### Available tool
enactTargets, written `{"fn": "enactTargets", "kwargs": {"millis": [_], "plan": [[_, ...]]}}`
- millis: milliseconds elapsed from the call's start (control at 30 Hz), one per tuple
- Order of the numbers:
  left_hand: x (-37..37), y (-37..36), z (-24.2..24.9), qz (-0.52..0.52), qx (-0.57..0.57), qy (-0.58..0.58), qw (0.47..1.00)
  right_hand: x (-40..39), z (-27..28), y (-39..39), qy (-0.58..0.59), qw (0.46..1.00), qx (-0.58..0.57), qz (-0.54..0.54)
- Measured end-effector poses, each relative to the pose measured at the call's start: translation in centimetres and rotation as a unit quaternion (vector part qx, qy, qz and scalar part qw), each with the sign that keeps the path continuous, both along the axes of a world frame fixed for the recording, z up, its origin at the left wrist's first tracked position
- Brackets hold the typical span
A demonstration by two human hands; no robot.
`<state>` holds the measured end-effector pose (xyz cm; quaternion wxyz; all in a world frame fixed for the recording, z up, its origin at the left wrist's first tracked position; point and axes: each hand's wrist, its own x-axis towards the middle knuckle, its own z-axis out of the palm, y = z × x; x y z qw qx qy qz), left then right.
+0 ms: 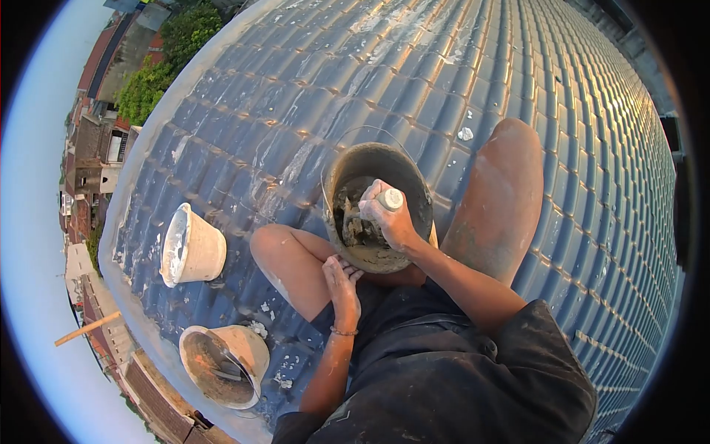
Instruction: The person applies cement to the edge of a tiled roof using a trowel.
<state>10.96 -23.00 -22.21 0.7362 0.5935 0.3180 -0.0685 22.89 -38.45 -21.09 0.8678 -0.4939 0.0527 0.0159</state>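
A mortar bucket (379,260) with a thin wire handle stands tilted between my bent legs, its inner wall coated grey. Wet mortar (355,226) lies lumpy in its bottom. My right hand (384,213) reaches inside, fingers wrapped round the pale round-ended handle of a trowel (390,198); most of the blade is hidden by the hand and mortar. Against the near left outer side of the bucket, my left hand (343,280) holds it with bent fingers. Whitish dust covers both hands.
Glossy dark roof tiles (296,111) slope all around, with a cemented edge (140,174) at the left. Beside me sit a white-smeared bucket (203,248) and a tipped, dirty bucket (255,355). Loose mortar crumbs (464,134) dot the tiles. Houses lie far below.
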Motion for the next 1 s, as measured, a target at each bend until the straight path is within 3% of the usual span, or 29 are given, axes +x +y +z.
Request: {"fn": "enactTargets", "kwargs": {"millis": [167,233,267,367,400,533,633,667,733,900,933,1000], "plan": [[-0.9,-2.0,-0.7,0.033,0.003,-0.037,0.999,-0.2,1.2,0.7,0.028,1.0,-0.004,-0.011],[0.4,-1.9,-0.2,0.032,0.002,-0.044,0.999,-0.2,1.5,0.7,0.093,0.99,0.012,-0.102],[1.1,-1.4,0.1,0.025,0.0,-0.049,0.998,0.1,1.3,0.5,0.092,0.99,0.013,-0.106],[3.0,0.7,1.5,-0.026,0.029,-0.066,0.997,1.5,1.1,-0.3,0.107,0.963,0.021,-0.248],[3.5,1.3,1.9,-0.067,0.059,-0.082,0.993,2.0,1.1,0.0,0.108,0.962,0.022,-0.249],[5.2,1.8,2.7,-0.055,0.072,-0.072,0.993,4.2,1.8,0.1,0.094,0.941,-0.002,-0.325],[6.6,4.1,0.1,-0.051,0.047,-0.103,0.992,5.6,1.8,0.4,0.147,0.923,0.093,-0.344],[7.2,4.7,0.0,-0.051,0.038,-0.113,0.992,5.8,1.5,0.9,0.147,0.922,0.093,-0.346],[7.6,5.3,2.7,-0.177,0.085,0.004,0.98,5.8,0.6,2.5,0.114,0.944,0.055,-0.304],[8.0,5.3,2.2,-0.128,0.026,0.01,0.991,5.3,1.3,4.4,0.072,0.973,0.033,-0.215],[8.0,5.1,1.8,-0.088,-0.019,-0.006,0.996,4.4,1.6,5.1,0.059,0.986,0.054,-0.149],[8.3,6.3,1.3,-0.105,-0.004,0.007,0.994,2.6,2.0,5.8,0.016,0.997,0.007,-0.07]]}}
